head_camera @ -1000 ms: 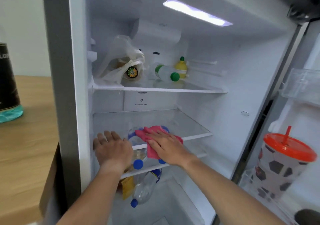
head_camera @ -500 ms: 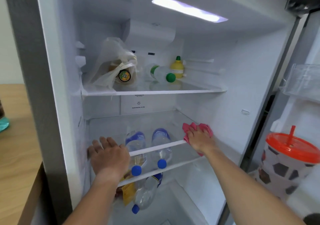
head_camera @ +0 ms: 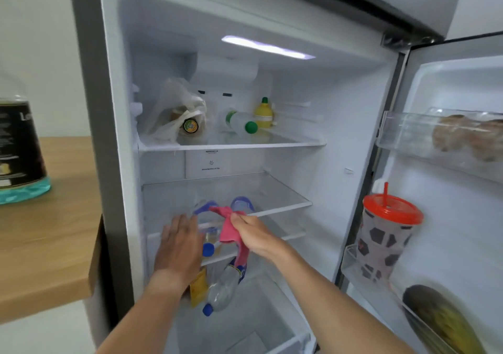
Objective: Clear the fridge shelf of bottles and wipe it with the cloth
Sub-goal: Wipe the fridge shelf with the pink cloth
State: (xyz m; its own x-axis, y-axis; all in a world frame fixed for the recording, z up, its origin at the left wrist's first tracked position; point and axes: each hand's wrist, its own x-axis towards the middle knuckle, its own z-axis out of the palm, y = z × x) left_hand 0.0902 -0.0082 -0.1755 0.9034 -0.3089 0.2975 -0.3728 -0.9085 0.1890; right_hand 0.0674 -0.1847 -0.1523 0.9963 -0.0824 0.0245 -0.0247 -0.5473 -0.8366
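Nearest us, a clear water bottle (head_camera: 221, 288) with a blue cap lies in the lower compartment, its cap toward us. Just above it our left hand (head_camera: 178, 247) rests open and flat, palm down, on the front left edge of a glass shelf (head_camera: 272, 240), gripping nothing. Our right hand (head_camera: 251, 234) is closed around the pink cloth (head_camera: 228, 228), bunched at the fingers with a loose tail hanging down past that shelf edge.

Under the glass, between our two hands, more blue-capped bottles (head_camera: 208, 249) lie on their sides, long axes running front to back. Behind the cloth sits the middle glass shelf (head_camera: 283, 200), which carries no bottles that we can see, so we judge it cleared. It lies directly ahead of and slightly above the right hand, which is the nearer one; the next wipe calls for a short reach forward and a sweep along the shelf's width.

Farther back, the top shelf (head_camera: 231, 145) holds a plastic bag (head_camera: 174, 114), a green-capped bottle (head_camera: 241, 122) on its side and a yellow lemon-shaped bottle (head_camera: 263, 113).
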